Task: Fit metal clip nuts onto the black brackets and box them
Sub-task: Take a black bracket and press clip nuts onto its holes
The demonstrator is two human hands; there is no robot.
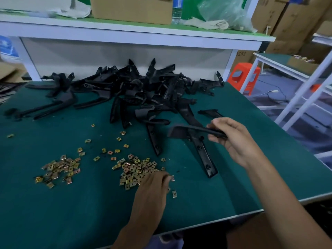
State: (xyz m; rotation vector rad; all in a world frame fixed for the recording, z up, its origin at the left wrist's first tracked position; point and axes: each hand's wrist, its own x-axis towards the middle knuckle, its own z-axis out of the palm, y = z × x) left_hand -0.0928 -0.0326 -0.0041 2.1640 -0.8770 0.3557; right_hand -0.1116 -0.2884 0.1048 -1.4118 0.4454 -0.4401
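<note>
My right hand (231, 139) grips one arm of a black bracket (188, 132) and holds it just above the green table (71, 203); the bracket's long leg slants down toward the table. My left hand (152, 191) reaches into the right-hand heap of brass-coloured clip nuts (136, 169), its fingertips curled down among them; whether it pinches a nut is hidden. A second heap of clip nuts (59, 168) lies further left, and loose nuts are scattered between. A big pile of black brackets (136, 90) fills the back of the table.
A white shelf (125, 35) overhangs the back of the table, carrying a cardboard box (133, 9), a water bottle (177, 11) and a plastic bag (224, 13). The table's right edge drops off to a floor with an orange stool (246, 76) and white racks.
</note>
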